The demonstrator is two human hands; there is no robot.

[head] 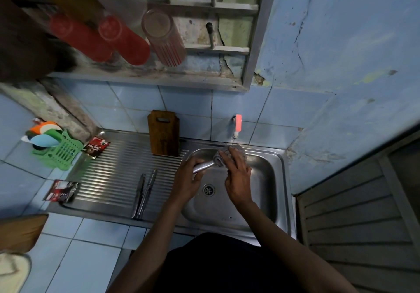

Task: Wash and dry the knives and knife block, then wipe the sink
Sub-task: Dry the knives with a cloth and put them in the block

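- Sink, stainless steel basin, lies under both hands.
- Dark wooden knife block stands upright on the ribbed drainboard, left of the basin.
- Left hand curls round a silver metal knife's handle; its long axis runs up-right.
- Right hand, fingers spread, presses a grey cloth onto the blade end.
- Two more knives lie on the drainboard, nearer the left hand.
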